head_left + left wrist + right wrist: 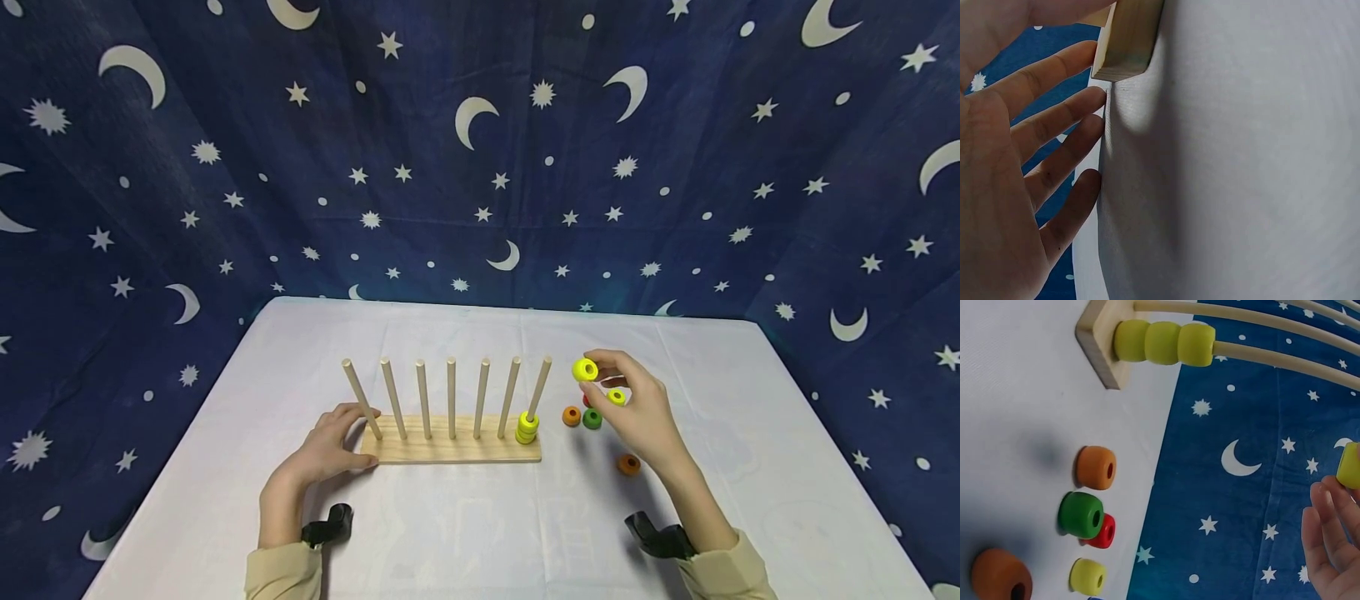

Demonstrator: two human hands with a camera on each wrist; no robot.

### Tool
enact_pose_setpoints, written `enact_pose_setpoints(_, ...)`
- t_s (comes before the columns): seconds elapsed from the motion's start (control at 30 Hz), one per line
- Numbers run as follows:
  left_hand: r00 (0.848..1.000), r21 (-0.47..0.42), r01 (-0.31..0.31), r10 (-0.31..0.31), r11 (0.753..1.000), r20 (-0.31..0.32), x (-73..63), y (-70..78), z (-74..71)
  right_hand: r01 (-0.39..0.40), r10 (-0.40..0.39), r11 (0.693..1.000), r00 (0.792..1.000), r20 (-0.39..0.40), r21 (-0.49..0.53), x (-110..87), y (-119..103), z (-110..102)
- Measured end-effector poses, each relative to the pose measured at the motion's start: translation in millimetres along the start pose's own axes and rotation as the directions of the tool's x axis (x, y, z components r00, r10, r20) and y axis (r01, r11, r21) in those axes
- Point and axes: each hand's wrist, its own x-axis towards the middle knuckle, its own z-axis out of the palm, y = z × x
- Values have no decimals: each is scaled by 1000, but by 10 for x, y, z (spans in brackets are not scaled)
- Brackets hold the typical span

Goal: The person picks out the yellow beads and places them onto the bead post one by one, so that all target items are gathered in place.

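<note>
A wooden peg board (450, 451) with a row of upright pegs stands on the table. Three yellow beads (1163, 344) are stacked on its rightmost peg. My left hand (324, 448) holds the board's left end, thumb at the front corner and index finger at the back; in the left wrist view the other fingers (1066, 178) spread beside the board's end. Raised to the right of that peg, my right hand (637, 408) pinches another yellow bead (584, 370) between thumb and fingertips. The bead's hole shows in the head view.
Right of the board lie loose beads: an orange bead (1095, 467), a green bead (1082, 514), a red bead (1103, 531), a yellow bead (1088, 577) and a nearer orange bead (628, 464). The white-covered table (450, 533) ends at a blue star-patterned cloth (420, 167).
</note>
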Motion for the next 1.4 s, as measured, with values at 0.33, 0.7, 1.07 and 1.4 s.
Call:
enact_pose_setpoints(0.33,1000,5,-1,1,1000,-3,18,-11,7,36,-36,999,999,-31,8,40,-132,-10)
enact_pose_setpoints(0.7,1000,17,-10,10,1000,-10,13,-4,-3,67,-66,997,997,-42,30,79,-337,-11)
enact_pose_setpoints(1.07,1000,20,-22,22,1000,-13,12,-13,2,163,-159,984,985,-73,65,95,-441,-19)
enact_pose_setpoints(1.4,1000,17,-4,4,1000,-5,9,-16,14,196,-191,976,980,-63,98,121,-529,-14)
